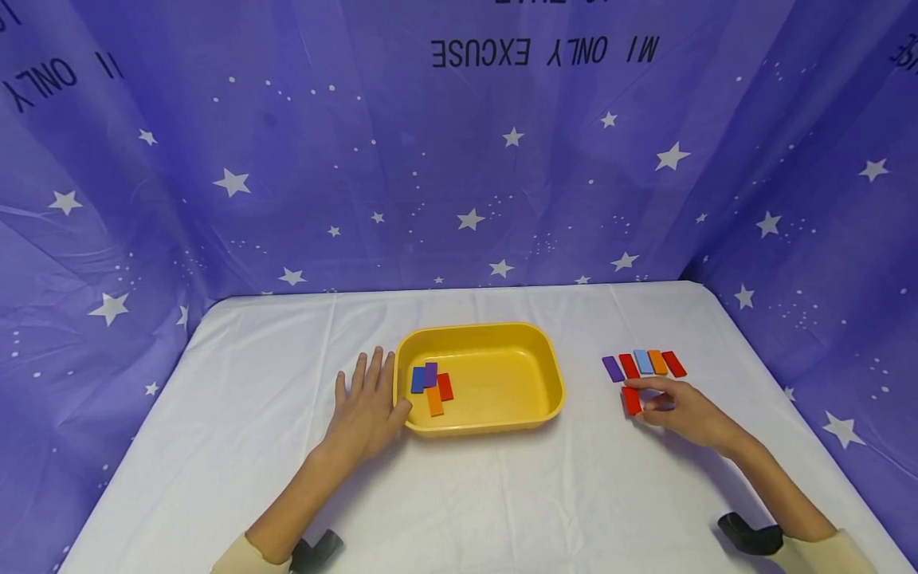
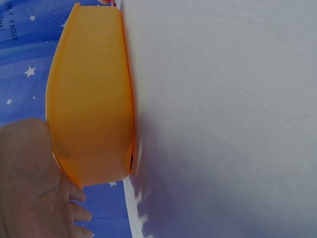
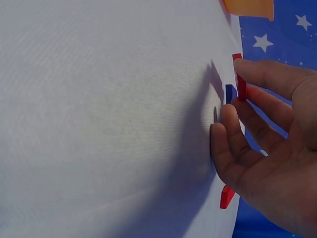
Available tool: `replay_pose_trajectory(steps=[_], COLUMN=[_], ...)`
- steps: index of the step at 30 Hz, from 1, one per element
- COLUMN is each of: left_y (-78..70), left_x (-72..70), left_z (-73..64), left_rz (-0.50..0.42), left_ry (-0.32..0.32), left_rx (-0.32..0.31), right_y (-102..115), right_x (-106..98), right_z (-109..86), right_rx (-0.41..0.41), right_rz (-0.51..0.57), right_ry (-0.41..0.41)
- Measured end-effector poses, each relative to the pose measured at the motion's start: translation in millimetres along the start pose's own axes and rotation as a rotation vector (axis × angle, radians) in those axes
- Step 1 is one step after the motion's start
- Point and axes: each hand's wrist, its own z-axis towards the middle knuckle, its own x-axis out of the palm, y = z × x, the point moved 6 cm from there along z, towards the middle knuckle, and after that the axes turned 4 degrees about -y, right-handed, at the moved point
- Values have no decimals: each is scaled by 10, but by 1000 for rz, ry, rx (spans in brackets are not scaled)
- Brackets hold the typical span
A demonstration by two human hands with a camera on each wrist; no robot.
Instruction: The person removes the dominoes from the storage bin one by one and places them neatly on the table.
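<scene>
One red block (image 1: 631, 401), its long axis running roughly front to back, is pinched between thumb and finger of the right hand (image 1: 681, 410), just in front of five lined-up blocks (image 1: 643, 362). Well to its left lies the yellow tray (image 1: 502, 391); the left hand (image 1: 366, 414), fingers straight, touches its left end.

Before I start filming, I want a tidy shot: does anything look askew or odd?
Yes: the lettering on the purple backdrop behind the table is upside down. I see nothing spilled or damaged around the yellow tray.
</scene>
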Motion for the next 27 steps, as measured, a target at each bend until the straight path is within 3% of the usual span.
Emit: replay_pose_trajectory(steps=[8, 27], left_y=[4, 5], left_x=[5, -16], left_z=[1, -7], left_rz=[-12, -17], left_ry=[-2, -16], left_rx=[1, 7], right_y=[-23, -7], right_x=[46, 55], right_z=[0, 0], right_rx=[37, 17], right_rz=[13, -14], right_ry=[8, -24])
